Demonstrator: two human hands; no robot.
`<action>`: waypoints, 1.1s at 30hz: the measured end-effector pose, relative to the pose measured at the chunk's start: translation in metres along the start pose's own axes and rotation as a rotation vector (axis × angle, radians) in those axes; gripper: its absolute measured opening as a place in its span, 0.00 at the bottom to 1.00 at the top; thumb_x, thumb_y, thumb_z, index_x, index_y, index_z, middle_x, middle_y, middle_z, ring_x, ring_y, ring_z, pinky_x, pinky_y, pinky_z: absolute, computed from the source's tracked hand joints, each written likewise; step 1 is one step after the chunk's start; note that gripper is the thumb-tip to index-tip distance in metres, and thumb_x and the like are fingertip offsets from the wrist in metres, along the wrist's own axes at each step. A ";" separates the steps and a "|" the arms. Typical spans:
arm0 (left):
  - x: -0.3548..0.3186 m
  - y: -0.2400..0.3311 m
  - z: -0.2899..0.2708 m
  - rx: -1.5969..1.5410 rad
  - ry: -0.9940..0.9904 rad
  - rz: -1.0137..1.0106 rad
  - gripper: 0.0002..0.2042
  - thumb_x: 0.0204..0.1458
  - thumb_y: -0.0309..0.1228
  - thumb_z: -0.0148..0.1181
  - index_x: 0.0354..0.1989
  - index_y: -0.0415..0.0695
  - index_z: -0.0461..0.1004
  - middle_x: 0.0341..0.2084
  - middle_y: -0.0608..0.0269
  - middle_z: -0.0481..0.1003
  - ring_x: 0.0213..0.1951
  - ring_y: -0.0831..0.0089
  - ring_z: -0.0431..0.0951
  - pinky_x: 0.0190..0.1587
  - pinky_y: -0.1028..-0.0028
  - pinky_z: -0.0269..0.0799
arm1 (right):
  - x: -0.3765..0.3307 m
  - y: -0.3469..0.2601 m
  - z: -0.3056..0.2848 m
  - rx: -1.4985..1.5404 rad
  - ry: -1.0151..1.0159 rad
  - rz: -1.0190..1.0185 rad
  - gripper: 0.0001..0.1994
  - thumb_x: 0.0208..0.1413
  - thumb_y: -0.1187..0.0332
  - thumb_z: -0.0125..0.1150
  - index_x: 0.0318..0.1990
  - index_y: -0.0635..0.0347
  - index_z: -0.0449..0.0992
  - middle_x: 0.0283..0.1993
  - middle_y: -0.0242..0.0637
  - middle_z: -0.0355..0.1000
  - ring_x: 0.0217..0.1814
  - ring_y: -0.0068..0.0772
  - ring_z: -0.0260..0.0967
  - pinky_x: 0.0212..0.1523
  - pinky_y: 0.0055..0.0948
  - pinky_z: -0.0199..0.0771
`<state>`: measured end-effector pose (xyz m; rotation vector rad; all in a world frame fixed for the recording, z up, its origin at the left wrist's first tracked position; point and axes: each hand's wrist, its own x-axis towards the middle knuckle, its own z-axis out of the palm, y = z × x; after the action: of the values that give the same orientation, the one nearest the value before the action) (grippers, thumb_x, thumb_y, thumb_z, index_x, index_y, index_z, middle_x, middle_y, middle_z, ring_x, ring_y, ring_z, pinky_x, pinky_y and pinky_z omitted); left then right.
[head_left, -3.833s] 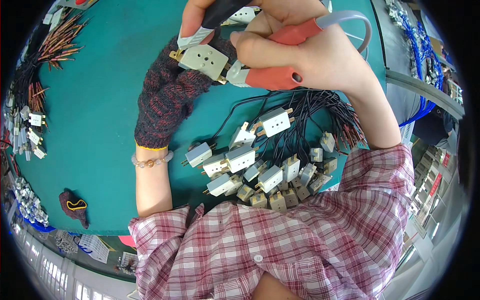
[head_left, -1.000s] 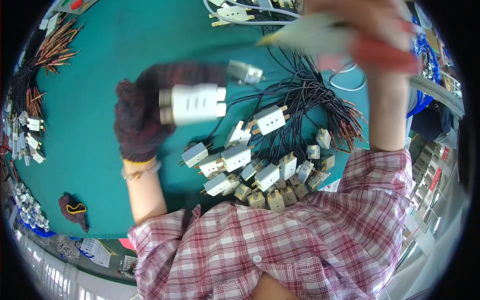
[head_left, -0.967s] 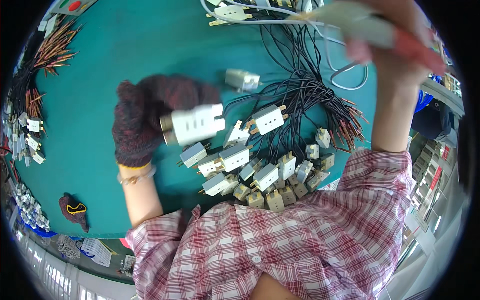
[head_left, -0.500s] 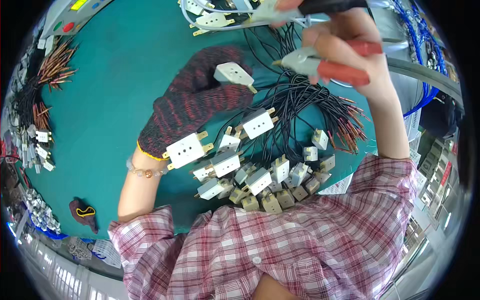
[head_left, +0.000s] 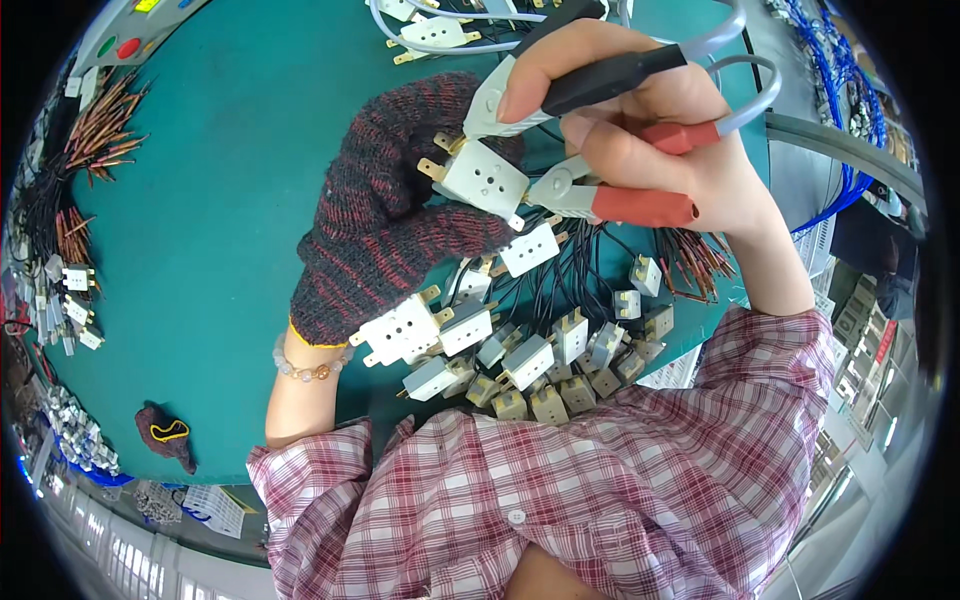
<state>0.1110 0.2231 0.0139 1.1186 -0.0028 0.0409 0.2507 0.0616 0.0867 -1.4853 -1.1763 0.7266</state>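
My left hand [head_left: 365,205], in a dark red-and-black knit glove, grips a white terminal block [head_left: 485,180] with small holes and brass tabs. My bare right hand [head_left: 660,130] holds two crocodile clips, one with a black sleeve [head_left: 615,85] and one with a red sleeve [head_left: 640,205]. The jaws of the black clip reach the block's upper edge and those of the red clip its right side. Whether they bite on the tabs cannot be made out. Below the hands lies a heap of similar blocks [head_left: 528,362] with black leads.
Copper-tipped wire bundles [head_left: 105,125] lie at the left edge, with another bundle [head_left: 695,262] at right. A spare glove [head_left: 165,438] rests at the lower left. At the top are more blocks [head_left: 435,35] and grey cables. A box with coloured buttons [head_left: 128,47] stands at the far left.
My right hand has come down and left, bringing both clips to the block. The held block has turned and shifted slightly down, its holed face now toward me.
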 end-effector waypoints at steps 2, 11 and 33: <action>-0.001 0.001 0.000 0.038 -0.007 -0.004 0.35 0.38 0.15 0.67 0.58 0.41 0.58 0.50 0.55 0.68 0.48 0.67 0.73 0.49 0.66 0.74 | 0.004 -0.003 -0.002 -0.120 -0.045 -0.017 0.10 0.48 0.84 0.43 0.37 0.71 0.70 0.43 0.42 0.69 0.33 0.19 0.65 0.29 0.17 0.61; -0.004 0.003 0.003 0.042 0.017 0.086 0.35 0.40 0.17 0.66 0.58 0.41 0.57 0.50 0.56 0.68 0.51 0.66 0.71 0.49 0.67 0.73 | 0.003 -0.010 -0.001 -0.141 -0.080 0.010 0.13 0.44 0.84 0.42 0.35 0.70 0.73 0.40 0.41 0.71 0.39 0.25 0.69 0.37 0.21 0.67; -0.005 -0.002 -0.002 -0.001 -0.053 0.034 0.36 0.40 0.17 0.66 0.60 0.41 0.55 0.53 0.56 0.66 0.53 0.66 0.69 0.52 0.66 0.71 | 0.012 -0.020 0.000 -0.132 -0.195 0.130 0.16 0.42 0.83 0.42 0.39 0.71 0.72 0.42 0.42 0.71 0.42 0.29 0.70 0.43 0.24 0.69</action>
<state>0.1057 0.2241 0.0114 1.1186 -0.0696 0.0417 0.2489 0.0718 0.1080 -1.6415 -1.3034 0.9136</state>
